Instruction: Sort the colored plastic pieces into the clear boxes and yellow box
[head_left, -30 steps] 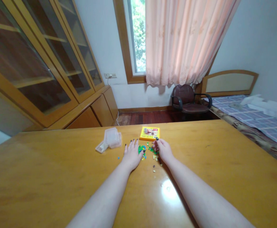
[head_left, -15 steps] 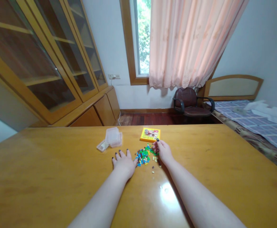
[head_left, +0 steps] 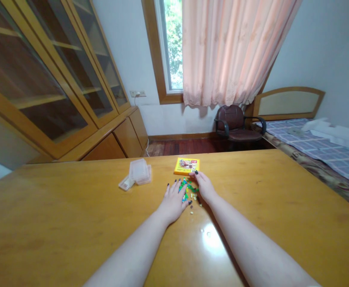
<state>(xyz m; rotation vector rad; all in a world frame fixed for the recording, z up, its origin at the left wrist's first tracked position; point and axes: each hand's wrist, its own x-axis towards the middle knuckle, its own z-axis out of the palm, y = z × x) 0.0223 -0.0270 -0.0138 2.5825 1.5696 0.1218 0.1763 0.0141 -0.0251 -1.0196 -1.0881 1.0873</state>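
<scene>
A small pile of tiny building bricks in green, blue, yellow, cream and brown lies on the wooden table. My left hand rests over its left side with the fingers spread, covering part of the pile. At the pile's right edge is my right hand; its fingers point left, loosely bent, close to the near right corner of a flat yellow box with a printed picture. Whether they touch the box is unclear. I see nothing held in either hand. A few loose bricks lie between my hands, nearer to me.
Clear plastic boxes stand on the table left of the bricks. Beyond the far edge are a brown armchair, a bed on the right and a glass-fronted cabinet on the left. Light glares off the tabletop near my right forearm.
My left hand has moved right, from beside the pile onto it, and the bricks are bunched farther right. My right hand stays near the box, its fingers slightly more extended. The view has shifted a little.
</scene>
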